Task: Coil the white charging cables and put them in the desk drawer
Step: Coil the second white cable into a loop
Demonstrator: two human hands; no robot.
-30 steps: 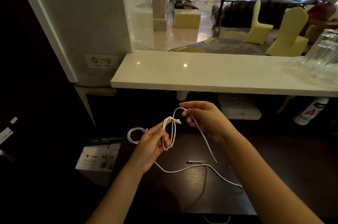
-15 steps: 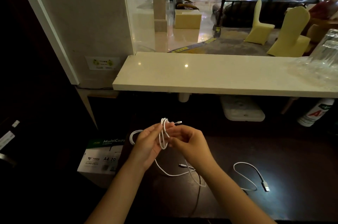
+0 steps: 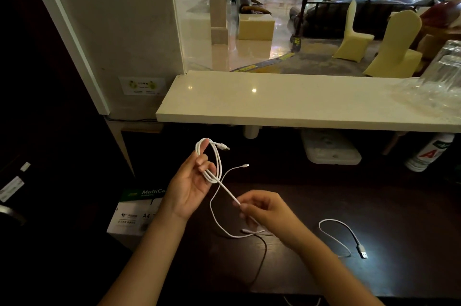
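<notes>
My left hand (image 3: 190, 187) is raised above the dark desk (image 3: 311, 268) with several loops of a white charging cable (image 3: 216, 164) wound round its fingers; a USB plug sticks out at the top of the loops. Lower and to the right, my right hand (image 3: 264, 211) pinches the same cable's straight run, pulled taut from the coil. The cable's loose tail curves down onto the desk. A second white cable (image 3: 340, 235) lies on the desk to the right, its USB plug at the near end. No drawer is in view.
A white stone counter (image 3: 287, 103) overhangs the back of the desk. Under it sit a white plastic box (image 3: 329, 151) and a white bottle (image 3: 429, 153). An A4 paper box (image 3: 136, 213) stands at the left. A thin dark cable (image 3: 262, 263) runs toward the near edge.
My right hand has drawn away from the left, down and to the right, pulling a length of cable taut. The left hand has risen a little with the coil.
</notes>
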